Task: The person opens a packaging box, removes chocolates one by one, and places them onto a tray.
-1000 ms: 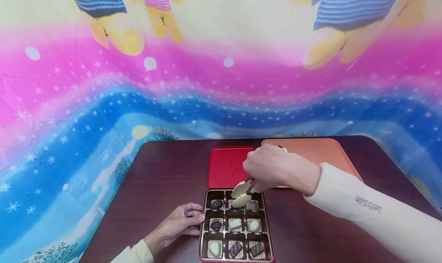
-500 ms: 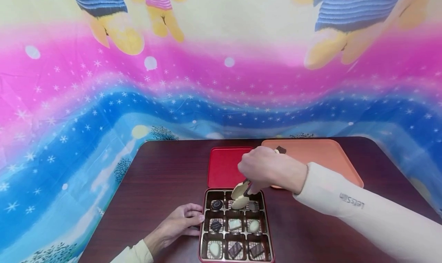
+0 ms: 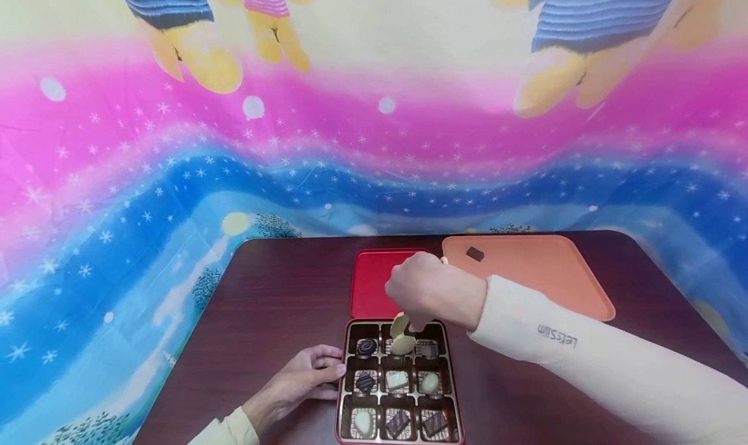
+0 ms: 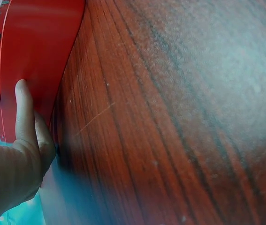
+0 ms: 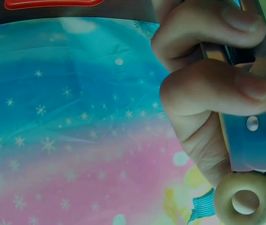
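My right hand (image 3: 435,286) grips a pair of tongs (image 5: 252,140), metal in the handle with a cream ring at its end. Their cream tips (image 3: 400,342) dip into the top middle compartment of a red chocolate box (image 3: 347,393) and cover what lies there. Other compartments each hold a chocolate, such as a dark swirled round (image 3: 367,347), a white square (image 3: 397,380) and a white oval (image 3: 430,382). My left hand (image 3: 304,377) rests against the box's left side, one finger straight along the red wall in the left wrist view.
Behind the box lies a red lid (image 3: 380,282). An orange tray (image 3: 537,276) at the back right bears one dark chocolate piece (image 3: 475,254). All stand on a dark wooden table (image 3: 292,282) with a printed cloth (image 3: 374,139) hanging behind it.
My right hand has moved left, and the tongs stand more upright over the top middle compartment. The chocolate on the tray now shows fully. My left hand has kept its place.
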A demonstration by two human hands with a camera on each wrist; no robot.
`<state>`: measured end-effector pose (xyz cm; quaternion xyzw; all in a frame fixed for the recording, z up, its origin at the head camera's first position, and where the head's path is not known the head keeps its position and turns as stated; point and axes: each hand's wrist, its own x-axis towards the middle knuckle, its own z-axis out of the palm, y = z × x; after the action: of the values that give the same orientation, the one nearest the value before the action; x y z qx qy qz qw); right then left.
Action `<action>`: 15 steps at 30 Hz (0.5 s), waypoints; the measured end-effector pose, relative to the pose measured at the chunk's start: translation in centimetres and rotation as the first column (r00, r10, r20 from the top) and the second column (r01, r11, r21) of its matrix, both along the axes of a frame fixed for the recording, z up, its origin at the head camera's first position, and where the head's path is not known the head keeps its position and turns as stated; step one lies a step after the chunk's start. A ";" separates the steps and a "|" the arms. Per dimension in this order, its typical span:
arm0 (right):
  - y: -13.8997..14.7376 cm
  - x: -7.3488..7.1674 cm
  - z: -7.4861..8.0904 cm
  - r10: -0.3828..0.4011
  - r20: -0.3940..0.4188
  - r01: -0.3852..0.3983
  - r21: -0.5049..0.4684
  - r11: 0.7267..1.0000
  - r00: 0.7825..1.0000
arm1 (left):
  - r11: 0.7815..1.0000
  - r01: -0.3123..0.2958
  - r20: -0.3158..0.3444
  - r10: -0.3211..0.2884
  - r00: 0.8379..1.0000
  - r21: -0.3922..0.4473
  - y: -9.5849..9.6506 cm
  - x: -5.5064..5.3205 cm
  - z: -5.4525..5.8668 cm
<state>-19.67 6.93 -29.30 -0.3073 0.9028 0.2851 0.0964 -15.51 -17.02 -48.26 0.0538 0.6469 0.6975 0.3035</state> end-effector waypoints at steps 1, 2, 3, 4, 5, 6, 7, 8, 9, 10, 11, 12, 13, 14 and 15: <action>-0.2 0.0 0.0 -0.007 0.003 0.007 0.010 1.000 1.000 | 1.000 0.000 0.000 0.000 1.000 0.000 0.0 0.0 0.0; -0.3 -0.1 -0.1 -0.014 0.006 0.014 0.018 1.000 1.000 | 1.000 0.002 0.001 -0.002 1.000 0.001 0.0 0.0 0.0; -0.5 -0.1 -0.2 -0.023 0.009 0.022 0.026 0.999 1.000 | 1.000 0.002 0.000 -0.002 1.000 0.001 0.0 0.0 0.0; -0.6 -0.1 -0.2 -0.030 0.011 0.030 0.034 0.999 0.999 | 1.000 0.004 -0.001 -0.004 1.000 0.001 0.0 0.0 0.0; -0.8 -0.1 -0.3 -0.037 0.015 0.037 0.044 0.998 0.999 | 1.000 0.005 -0.001 -0.005 1.000 0.002 0.0 0.0 0.1; -0.9 -0.1 -0.4 -0.042 0.019 0.041 0.057 0.998 0.999 | 1.000 0.006 0.000 -0.006 1.000 0.003 0.0 0.0 0.1; -1.0 0.0 -0.5 -0.047 0.020 0.045 0.063 0.997 0.999 | 1.000 0.007 0.000 -0.007 1.000 0.004 0.0 0.0 0.1; -1.1 0.0 -0.5 -0.048 0.021 0.046 0.067 0.997 0.999 | 1.000 0.008 0.001 -0.008 1.000 0.004 0.0 0.0 0.1; -1.2 0.0 -0.6 -0.046 0.023 0.045 0.072 0.996 0.999 | 1.000 0.008 0.000 -0.008 1.000 0.004 0.0 0.0 0.1; -1.2 0.0 -0.7 -0.045 0.024 0.043 0.075 0.996 0.999 | 1.000 0.009 0.000 -0.009 1.000 0.004 0.0 0.0 0.1; -1.3 0.0 -0.7 -0.042 0.024 0.040 0.076 0.996 0.999 | 1.000 0.009 0.000 -0.009 1.000 0.004 0.0 0.0 0.1; -1.3 0.0 -0.8 -0.041 0.026 0.039 0.078 0.996 0.999 | 1.000 0.009 -0.001 -0.009 1.000 0.004 0.0 0.0 0.1; -1.4 0.0 -0.8 -0.040 0.027 0.038 0.077 0.996 0.999 | 1.000 0.010 -0.001 -0.010 1.000 0.002 0.0 0.0 0.1; -1.4 0.0 -0.8 -0.038 0.029 0.036 0.079 0.996 0.999 | 1.000 0.011 -0.002 -0.011 1.000 0.001 0.0 0.0 0.1; -1.4 0.0 -0.8 -0.039 0.029 0.036 0.080 0.996 0.999 | 1.000 0.010 -0.001 -0.010 1.000 0.001 0.0 0.0 0.1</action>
<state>-19.63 5.55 -30.13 -0.2905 0.8948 0.3142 0.1276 -15.55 -17.02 -48.20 0.0576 0.6466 0.6961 0.3066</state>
